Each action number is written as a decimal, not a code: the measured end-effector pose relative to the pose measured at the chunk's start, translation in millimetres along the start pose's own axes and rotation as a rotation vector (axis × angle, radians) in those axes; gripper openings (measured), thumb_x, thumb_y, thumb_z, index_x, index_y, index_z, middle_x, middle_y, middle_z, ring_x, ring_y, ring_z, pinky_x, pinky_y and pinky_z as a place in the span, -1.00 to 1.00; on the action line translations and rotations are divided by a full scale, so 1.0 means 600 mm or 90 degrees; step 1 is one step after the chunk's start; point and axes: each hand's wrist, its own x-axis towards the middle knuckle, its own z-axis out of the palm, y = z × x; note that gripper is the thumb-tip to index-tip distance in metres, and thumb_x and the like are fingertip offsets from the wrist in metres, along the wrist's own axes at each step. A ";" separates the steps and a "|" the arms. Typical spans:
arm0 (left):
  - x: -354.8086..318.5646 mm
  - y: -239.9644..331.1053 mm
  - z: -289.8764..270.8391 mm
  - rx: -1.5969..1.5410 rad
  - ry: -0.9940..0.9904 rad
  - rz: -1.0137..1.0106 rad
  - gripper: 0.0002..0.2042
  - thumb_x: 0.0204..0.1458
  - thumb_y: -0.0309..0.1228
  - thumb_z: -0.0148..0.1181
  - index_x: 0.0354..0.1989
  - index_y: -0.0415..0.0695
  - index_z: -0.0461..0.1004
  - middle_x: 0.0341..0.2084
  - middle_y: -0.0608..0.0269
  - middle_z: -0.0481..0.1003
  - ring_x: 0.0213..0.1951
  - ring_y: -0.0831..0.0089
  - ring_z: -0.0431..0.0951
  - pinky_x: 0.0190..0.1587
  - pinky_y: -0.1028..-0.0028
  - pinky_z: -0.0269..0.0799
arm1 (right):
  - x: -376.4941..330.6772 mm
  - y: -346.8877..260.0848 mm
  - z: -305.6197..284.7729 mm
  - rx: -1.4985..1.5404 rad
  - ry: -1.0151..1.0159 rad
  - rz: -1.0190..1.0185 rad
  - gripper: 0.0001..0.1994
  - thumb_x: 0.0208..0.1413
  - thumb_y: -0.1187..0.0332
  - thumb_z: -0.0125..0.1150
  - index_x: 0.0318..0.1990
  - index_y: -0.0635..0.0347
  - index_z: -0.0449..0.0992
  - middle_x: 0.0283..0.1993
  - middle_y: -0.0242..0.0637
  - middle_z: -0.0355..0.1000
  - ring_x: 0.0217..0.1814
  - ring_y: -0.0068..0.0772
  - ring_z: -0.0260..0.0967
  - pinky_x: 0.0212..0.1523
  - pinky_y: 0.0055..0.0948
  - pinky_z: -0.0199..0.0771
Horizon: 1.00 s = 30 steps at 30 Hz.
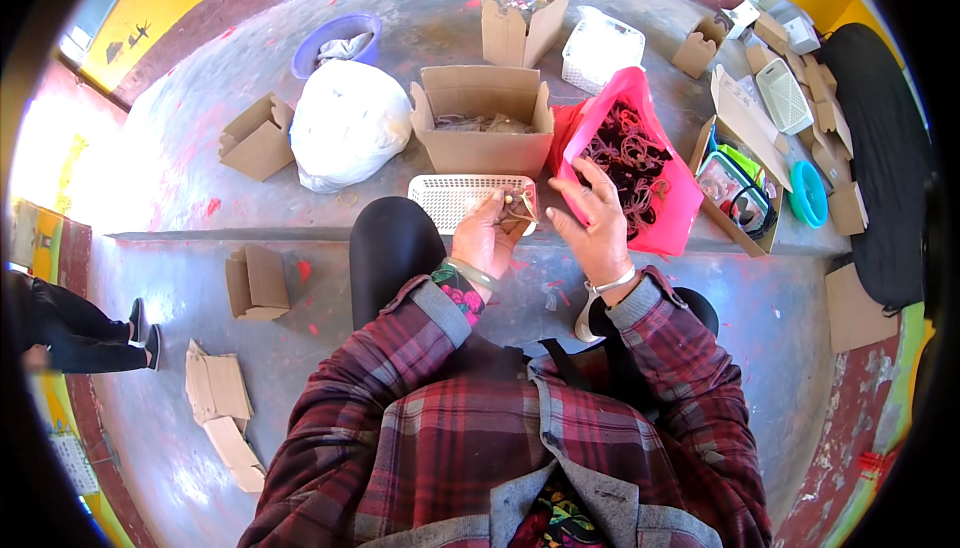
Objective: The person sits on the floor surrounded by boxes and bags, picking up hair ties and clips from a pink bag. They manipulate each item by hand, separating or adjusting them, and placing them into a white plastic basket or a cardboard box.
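Observation:
My left hand (482, 243) is closed, pinching a small brownish corded piece (518, 204) with a pale bead-like spot between thumb and fingers. It hovers over the right end of a white perforated plastic basket (436, 210). To its right, my right hand (600, 226) is raised with thumb and fingers apart, and no held thing shows in it. Close behind that hand stands a pink bag (684, 210), its mouth wide, full of dark and reddish looped cords (630, 153). Behind the basket, a cardboard box (480, 153) contains small clear-looking packets.
A stuffed white bag (350, 128) and a purple basin (372, 50) stand left of the box. Further right are an open carton (765, 240) with colourful contents and a turquoise bowl (808, 196). A raised ledge (200, 236) crosses ahead. At far left, another person's legs (85, 328) show.

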 end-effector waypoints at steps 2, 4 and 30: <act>-0.006 0.003 0.013 0.018 -0.019 -0.004 -0.79 0.15 -0.38 -0.15 -0.19 -0.20 0.39 -0.30 0.16 0.47 -0.27 0.37 0.49 -0.14 0.35 0.39 | 0.000 0.003 -0.003 -0.071 -0.036 -0.148 -0.69 -0.22 0.42 0.30 -0.20 0.08 0.53 0.06 -0.09 0.28 0.16 -0.09 0.16 0.11 -0.26 0.17; -0.007 0.004 0.007 0.037 -0.047 -0.012 -0.78 0.15 -0.37 -0.16 -0.19 -0.21 0.38 -0.28 0.14 0.47 -0.23 0.35 0.48 -0.09 0.33 0.37 | 0.000 -0.002 -0.005 -0.108 -0.078 -0.235 -0.68 -0.24 0.40 0.29 -0.20 0.05 0.52 0.01 -0.16 0.30 0.13 -0.12 0.18 0.03 -0.22 0.23; -0.022 0.004 0.013 0.031 -0.107 -0.062 -0.72 0.14 -0.32 -0.11 -0.06 -0.22 0.31 -0.07 0.07 0.39 -0.06 0.28 0.40 0.03 0.27 0.29 | -0.002 0.017 0.000 -0.094 -0.112 -0.117 -0.80 -0.26 0.54 0.19 -0.37 0.16 0.57 -0.25 -0.15 0.37 -0.14 -0.12 0.27 -0.16 -0.31 0.31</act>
